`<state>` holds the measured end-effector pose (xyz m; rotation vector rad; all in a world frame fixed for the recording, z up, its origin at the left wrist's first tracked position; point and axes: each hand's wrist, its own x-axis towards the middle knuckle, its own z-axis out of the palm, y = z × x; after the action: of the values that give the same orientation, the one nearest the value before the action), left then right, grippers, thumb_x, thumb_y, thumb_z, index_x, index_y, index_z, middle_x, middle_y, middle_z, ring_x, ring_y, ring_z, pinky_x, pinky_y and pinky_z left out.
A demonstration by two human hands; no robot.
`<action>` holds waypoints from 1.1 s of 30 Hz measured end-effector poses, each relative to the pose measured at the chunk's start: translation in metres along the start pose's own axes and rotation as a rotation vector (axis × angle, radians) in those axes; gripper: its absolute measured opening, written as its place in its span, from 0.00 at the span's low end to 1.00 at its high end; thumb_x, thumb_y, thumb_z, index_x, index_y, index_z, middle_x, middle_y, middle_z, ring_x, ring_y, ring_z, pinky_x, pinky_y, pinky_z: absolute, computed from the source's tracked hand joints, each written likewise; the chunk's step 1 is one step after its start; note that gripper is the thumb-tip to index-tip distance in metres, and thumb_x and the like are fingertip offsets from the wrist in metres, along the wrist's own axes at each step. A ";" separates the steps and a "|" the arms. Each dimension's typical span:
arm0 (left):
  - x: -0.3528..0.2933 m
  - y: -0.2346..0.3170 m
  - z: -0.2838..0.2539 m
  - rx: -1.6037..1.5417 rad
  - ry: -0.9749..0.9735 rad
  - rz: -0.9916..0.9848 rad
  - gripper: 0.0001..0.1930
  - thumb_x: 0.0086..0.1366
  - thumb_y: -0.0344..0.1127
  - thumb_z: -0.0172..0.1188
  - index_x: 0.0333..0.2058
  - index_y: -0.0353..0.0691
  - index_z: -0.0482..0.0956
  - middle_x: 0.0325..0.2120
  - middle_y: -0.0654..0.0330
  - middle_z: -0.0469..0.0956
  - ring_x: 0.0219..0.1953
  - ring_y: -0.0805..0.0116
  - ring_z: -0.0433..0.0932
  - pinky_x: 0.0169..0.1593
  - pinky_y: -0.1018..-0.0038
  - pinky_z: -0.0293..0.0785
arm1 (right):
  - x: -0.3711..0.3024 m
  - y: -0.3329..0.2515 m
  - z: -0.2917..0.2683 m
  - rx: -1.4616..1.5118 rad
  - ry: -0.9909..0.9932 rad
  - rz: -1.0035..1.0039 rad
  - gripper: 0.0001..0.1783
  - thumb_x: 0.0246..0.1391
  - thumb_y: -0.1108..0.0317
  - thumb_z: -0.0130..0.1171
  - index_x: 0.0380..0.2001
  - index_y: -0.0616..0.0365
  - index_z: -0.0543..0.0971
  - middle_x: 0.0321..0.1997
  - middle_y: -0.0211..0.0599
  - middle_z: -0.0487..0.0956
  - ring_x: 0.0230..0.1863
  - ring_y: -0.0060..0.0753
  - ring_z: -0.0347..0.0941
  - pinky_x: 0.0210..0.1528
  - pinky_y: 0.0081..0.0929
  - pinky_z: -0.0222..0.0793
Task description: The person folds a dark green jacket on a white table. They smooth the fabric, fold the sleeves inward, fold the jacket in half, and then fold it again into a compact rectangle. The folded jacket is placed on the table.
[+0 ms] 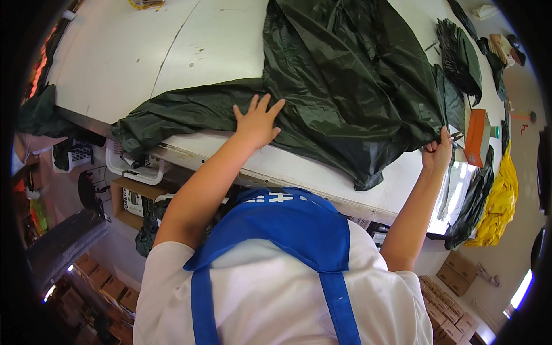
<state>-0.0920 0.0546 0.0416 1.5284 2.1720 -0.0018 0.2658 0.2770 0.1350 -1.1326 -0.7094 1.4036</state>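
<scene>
Green fabric [351, 86] lies beneath the spread left grip [257, 123], edge pinched in the right grip [439, 152].

Green fabric [351, 86] cropped above; yellowish item [147, 4] likewise.

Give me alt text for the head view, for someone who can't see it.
A person's bare left hand lies spread on shiny dark green fabric across a white table; the bare right hand pinches the fabric's edge near an orange rectangular box.

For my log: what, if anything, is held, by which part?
Left grip rests flat on the green cloth; right grip pinches its right edge. Whether it also holds the small tool is unclear.
</scene>
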 end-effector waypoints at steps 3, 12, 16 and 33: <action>-0.008 -0.010 -0.004 0.032 0.002 -0.016 0.37 0.57 0.46 0.61 0.63 0.66 0.53 0.66 0.62 0.48 0.68 0.50 0.44 0.59 0.31 0.44 | 0.017 0.001 -0.034 -0.007 0.081 0.031 0.11 0.59 0.69 0.54 0.24 0.44 0.65 0.15 0.22 0.65 0.11 0.17 0.52 0.13 0.16 0.45; -0.024 -0.033 0.002 0.072 -0.006 -0.070 0.36 0.58 0.46 0.60 0.63 0.58 0.55 0.67 0.63 0.46 0.68 0.49 0.43 0.59 0.33 0.46 | 0.043 0.016 -0.078 0.035 0.190 0.151 0.11 0.60 0.64 0.51 0.24 0.51 0.68 0.15 0.24 0.64 0.11 0.18 0.51 0.13 0.17 0.46; -0.031 -0.028 0.013 0.063 0.107 -0.001 0.36 0.56 0.46 0.61 0.62 0.65 0.57 0.65 0.54 0.48 0.65 0.44 0.48 0.61 0.38 0.48 | 0.045 0.013 -0.081 0.113 0.153 0.158 0.11 0.61 0.62 0.51 0.24 0.51 0.69 0.15 0.23 0.64 0.12 0.17 0.51 0.14 0.16 0.47; -0.018 0.083 -0.043 -0.818 -0.473 0.589 0.30 0.60 0.44 0.57 0.59 0.39 0.63 0.59 0.51 0.62 0.56 0.55 0.67 0.59 0.67 0.61 | -0.158 -0.009 0.156 -0.402 -1.305 -0.146 0.21 0.47 0.77 0.55 0.48 0.61 0.72 0.54 0.45 0.72 0.32 0.30 0.68 0.34 0.22 0.66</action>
<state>-0.0302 0.0807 0.1084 1.3974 1.0762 0.5787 0.1094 0.1548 0.2354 -0.2713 -1.9984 1.8323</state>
